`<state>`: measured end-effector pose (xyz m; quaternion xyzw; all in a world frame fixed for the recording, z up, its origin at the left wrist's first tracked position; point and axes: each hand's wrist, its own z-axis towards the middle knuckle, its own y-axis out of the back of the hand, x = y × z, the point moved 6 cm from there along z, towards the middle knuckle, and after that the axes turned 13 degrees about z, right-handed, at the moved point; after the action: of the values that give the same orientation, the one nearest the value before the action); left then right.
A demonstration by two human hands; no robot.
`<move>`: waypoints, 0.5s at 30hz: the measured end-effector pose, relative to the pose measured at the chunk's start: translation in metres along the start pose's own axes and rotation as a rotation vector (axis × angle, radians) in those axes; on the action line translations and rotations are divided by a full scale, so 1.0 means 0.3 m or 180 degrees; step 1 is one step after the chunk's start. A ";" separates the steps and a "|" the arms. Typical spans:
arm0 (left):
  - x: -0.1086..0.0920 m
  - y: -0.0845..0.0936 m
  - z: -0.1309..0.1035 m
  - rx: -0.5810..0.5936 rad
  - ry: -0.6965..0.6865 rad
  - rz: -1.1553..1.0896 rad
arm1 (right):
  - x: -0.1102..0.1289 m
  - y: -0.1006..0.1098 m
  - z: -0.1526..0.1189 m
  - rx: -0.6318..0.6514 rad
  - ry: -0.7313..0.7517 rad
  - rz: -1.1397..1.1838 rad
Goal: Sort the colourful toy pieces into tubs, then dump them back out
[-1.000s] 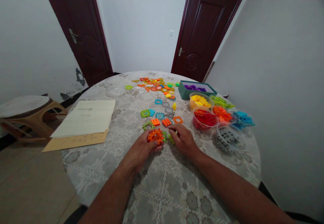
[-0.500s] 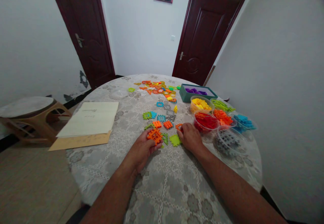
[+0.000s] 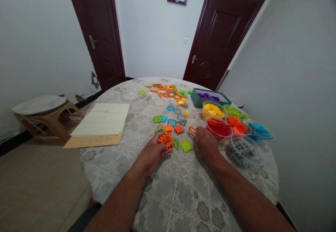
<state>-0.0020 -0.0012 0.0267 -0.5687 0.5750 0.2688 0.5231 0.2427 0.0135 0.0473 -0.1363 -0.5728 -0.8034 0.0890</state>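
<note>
My left hand (image 3: pixel 155 151) is closed round an orange interlocking plastic block (image 3: pixel 166 140) with a window-like grid, held just above the table. My right hand (image 3: pixel 206 140) is closed, its fingertips pinching the right end of a small open orange frame piece (image 3: pixel 192 130). Between the hands lie a flat lime-green square piece (image 3: pixel 186 146) and a green triangular piece (image 3: pixel 175 143). Beyond them are two orange ribbed pieces, one of them (image 3: pixel 179 129) nearer my right hand, a blue window piece (image 3: pixel 172 122) and a green square frame (image 3: pixel 157 119).
Clear tubs hold red pieces (image 3: pixel 219 128), yellow pieces (image 3: pixel 214 110), orange, green, blue and grey pieces (image 3: pixel 241 149). Behind them stands a green box (image 3: pixel 197 100) with purple pieces. Mixed pieces (image 3: pixel 168 91) lie scattered at the far side. Papers (image 3: pixel 102 120) rest at left, near a stool (image 3: pixel 42 106).
The view has turned slightly left. My right hand has drawn a little to the right, and more of the small orange frame piece shows. My left hand keeps hold of its orange block.
</note>
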 end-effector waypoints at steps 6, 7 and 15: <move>-0.012 -0.013 -0.010 0.0119 -0.0117 0.0033 | 0.077 -0.025 -0.061 0.0182 -0.0402 0.3047; -0.014 -0.019 -0.013 0.0186 -0.0147 0.0083 | 0.095 -0.050 -0.076 0.0380 -0.0489 0.3416; -0.001 -0.020 -0.005 0.0268 -0.0286 0.0722 | 0.204 -0.098 -0.123 0.0779 -0.0132 0.3119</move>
<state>0.0031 -0.0036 0.0290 -0.4650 0.6224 0.3270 0.5380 0.1716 -0.0110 0.0294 -0.3935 -0.5332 -0.5914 0.4595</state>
